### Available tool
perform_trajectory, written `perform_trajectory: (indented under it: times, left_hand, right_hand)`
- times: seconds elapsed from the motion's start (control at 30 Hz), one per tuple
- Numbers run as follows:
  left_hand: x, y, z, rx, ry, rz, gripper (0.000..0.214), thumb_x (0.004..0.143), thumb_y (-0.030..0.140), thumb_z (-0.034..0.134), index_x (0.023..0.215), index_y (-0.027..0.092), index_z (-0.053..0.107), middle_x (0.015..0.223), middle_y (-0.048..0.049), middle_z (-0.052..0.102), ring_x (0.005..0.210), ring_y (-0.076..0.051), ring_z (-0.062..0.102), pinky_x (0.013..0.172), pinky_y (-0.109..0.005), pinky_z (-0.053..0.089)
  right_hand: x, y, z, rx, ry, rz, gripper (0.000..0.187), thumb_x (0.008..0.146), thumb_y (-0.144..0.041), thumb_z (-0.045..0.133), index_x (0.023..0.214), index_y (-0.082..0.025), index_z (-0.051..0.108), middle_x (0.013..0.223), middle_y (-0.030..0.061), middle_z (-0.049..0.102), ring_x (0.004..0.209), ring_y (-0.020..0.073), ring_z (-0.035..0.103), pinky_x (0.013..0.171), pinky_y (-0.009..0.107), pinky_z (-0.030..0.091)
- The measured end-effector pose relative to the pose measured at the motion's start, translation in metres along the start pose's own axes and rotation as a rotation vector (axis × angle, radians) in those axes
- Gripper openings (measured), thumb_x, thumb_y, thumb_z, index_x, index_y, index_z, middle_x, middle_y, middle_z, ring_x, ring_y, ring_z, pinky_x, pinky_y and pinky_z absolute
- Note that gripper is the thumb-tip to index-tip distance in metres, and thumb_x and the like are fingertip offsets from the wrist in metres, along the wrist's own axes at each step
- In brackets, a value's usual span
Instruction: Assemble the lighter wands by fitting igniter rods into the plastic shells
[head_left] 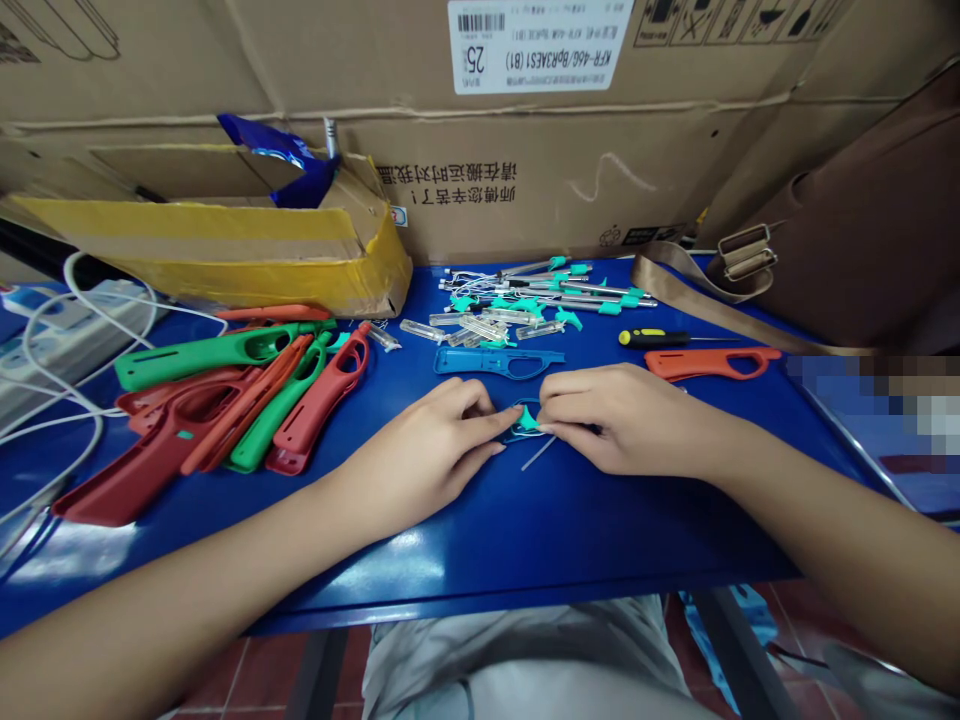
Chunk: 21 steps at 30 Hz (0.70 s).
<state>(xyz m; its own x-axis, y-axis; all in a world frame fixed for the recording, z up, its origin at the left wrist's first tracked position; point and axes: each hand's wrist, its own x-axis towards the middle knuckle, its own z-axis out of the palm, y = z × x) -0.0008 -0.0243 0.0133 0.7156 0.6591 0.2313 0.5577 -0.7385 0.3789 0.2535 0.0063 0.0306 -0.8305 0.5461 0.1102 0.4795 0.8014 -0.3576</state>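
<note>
My left hand point(435, 440) and my right hand point(615, 415) meet at the middle of the blue table point(480, 540). Both pinch a small teal trigger piece point(529, 420) with a thin metal rod point(538, 453) sticking out below it, over a blue shell part that is mostly hidden under the fingers. Just beyond my hands lies a blue lighter shell half point(499, 361). Farther back is a heap of metal tubes with teal triggers point(540, 295).
A pile of red, orange and green shell halves point(225, 400) lies at the left. An orange shell half point(709, 362) and a yellow-black screwdriver point(660, 338) lie at the right. Cardboard boxes point(525, 150) wall the back; white cables and a power strip point(67, 330) sit far left, a brown bag point(862, 230) far right.
</note>
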Motion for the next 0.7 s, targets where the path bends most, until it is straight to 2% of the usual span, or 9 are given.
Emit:
perform_trajectory:
  times: [0.2, 0.37, 0.7]
  left_hand:
    - [-0.001, 0.006, -0.003, 0.208, -0.072, 0.04, 0.039, 0.105, 0.021, 0.044, 0.139, 0.014, 0.061, 0.103, -0.0113, 0.061, 0.093, -0.023, 0.058, 0.081, -0.038, 0.057]
    - [-0.001, 0.007, -0.004, 0.32, -0.113, 0.059, 0.04, 0.105, 0.02, 0.044, 0.141, 0.011, 0.058, 0.1, -0.0113, 0.06, 0.09, -0.023, 0.058, 0.078, -0.038, 0.058]
    - [-0.001, 0.006, -0.004, 0.342, -0.106, 0.064, 0.04, 0.102, 0.018, 0.049, 0.14, 0.011, 0.059, 0.101, -0.0119, 0.06, 0.091, -0.024, 0.058, 0.078, -0.039, 0.059]
  right_hand:
    - [0.005, -0.002, 0.001, 0.177, 0.048, 0.129, 0.016, 0.093, -0.015, 0.061, 0.082, -0.017, 0.072, 0.084, 0.0023, 0.068, 0.074, 0.0136, 0.06, 0.067, 0.026, 0.04]
    - [0.011, 0.0, 0.009, 0.278, 0.132, 0.207, 0.009, 0.088, -0.012, 0.069, 0.081, -0.016, 0.071, 0.077, -0.0005, 0.063, 0.061, 0.0093, 0.048, 0.062, 0.025, 0.037]
    - [0.012, 0.005, 0.013, 0.283, 0.149, 0.188, 0.005, 0.087, -0.014, 0.072, 0.083, -0.016, 0.069, 0.078, -0.0017, 0.059, 0.06, 0.0079, 0.044, 0.061, 0.024, 0.037]
